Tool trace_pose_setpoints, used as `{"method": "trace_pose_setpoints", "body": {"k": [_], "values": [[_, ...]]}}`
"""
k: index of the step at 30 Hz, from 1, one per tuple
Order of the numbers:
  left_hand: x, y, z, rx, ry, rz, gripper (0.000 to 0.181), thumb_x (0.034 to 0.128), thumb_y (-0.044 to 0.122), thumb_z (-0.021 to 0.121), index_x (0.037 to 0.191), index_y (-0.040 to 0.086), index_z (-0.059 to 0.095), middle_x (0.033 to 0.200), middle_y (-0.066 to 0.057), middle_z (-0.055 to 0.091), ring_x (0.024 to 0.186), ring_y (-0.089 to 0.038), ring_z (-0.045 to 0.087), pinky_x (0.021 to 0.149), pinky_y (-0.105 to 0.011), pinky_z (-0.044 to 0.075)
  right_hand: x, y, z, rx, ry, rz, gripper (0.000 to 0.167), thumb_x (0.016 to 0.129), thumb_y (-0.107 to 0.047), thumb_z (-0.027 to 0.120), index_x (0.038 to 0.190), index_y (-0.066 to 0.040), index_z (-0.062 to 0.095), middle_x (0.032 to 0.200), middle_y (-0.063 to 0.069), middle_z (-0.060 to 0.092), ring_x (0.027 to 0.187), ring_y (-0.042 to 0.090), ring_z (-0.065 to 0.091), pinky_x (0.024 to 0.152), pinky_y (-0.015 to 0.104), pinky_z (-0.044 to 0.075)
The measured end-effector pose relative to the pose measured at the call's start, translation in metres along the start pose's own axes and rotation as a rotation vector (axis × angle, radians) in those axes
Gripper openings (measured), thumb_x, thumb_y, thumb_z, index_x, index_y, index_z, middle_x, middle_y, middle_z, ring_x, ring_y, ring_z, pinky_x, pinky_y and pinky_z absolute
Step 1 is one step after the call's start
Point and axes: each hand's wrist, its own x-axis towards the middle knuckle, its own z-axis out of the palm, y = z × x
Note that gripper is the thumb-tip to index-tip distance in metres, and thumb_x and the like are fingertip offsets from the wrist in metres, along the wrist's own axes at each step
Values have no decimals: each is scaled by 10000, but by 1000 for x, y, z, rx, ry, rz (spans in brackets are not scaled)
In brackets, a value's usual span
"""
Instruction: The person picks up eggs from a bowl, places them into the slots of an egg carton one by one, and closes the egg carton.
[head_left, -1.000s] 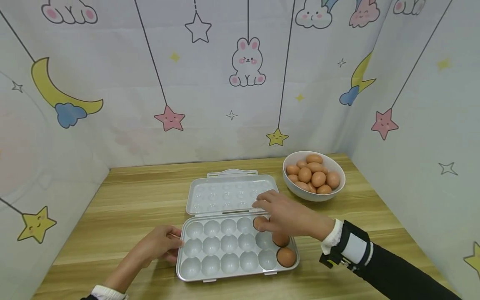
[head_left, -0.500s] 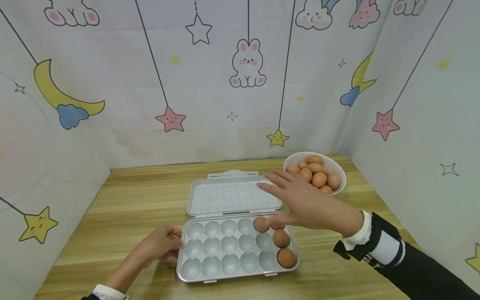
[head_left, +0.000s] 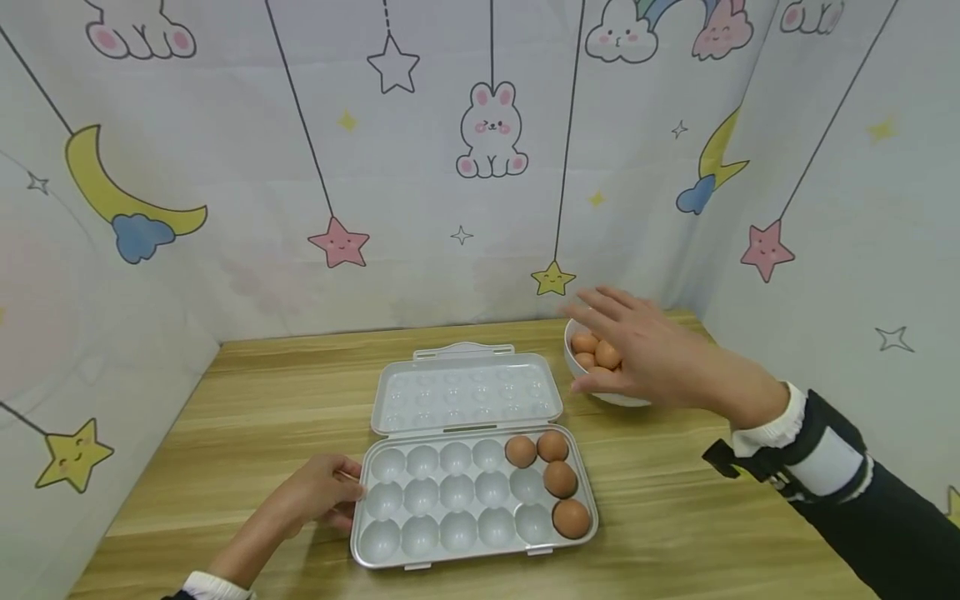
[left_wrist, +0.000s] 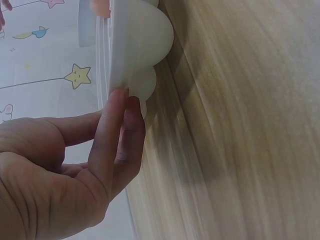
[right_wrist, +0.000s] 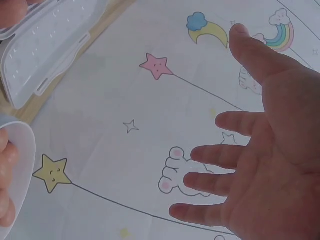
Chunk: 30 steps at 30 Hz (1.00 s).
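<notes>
A white egg tray (head_left: 457, 492) lies with its lid folded back on the table. Four cups at its right side hold brown eggs: two in the back row, one in the middle (head_left: 560, 480) and one in front. The left hand (head_left: 322, 493) pinches the tray's left rim between thumb and fingers; the left wrist view shows those fingers (left_wrist: 116, 107) at the edge. Spread and empty, the right hand (head_left: 652, 354) hovers over the white bowl (head_left: 621, 400) of eggs (head_left: 584, 342), covering part of it. In the right wrist view the bare palm (right_wrist: 285, 160) faces the camera.
The open lid (head_left: 467, 392) extends behind the tray, near the bowl's left side. A wooden table (head_left: 277, 392) carries everything. Patterned white cloth (head_left: 420, 167) stands along its back and sides.
From the tray's right back corner, the right hand has moved right and back to the bowl, its fingers spreading, uncovering the eggs there. The left hand has stayed on the rim.
</notes>
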Motion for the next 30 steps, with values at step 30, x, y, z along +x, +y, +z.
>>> {"method": "trace_pose_setpoints", "body": {"k": [30], "values": [[-1, -2, -2, -6, -9, 4, 316, 937, -64, 630, 1204, -199, 528, 937, -145, 698, 793, -223, 687, 633, -377, 647, 29, 108, 22, 80, -99, 282, 844, 970, -465, 704, 1579, -2, 347, 1588, 318, 325, 1450, 525, 289, 1154, 710, 283]]}}
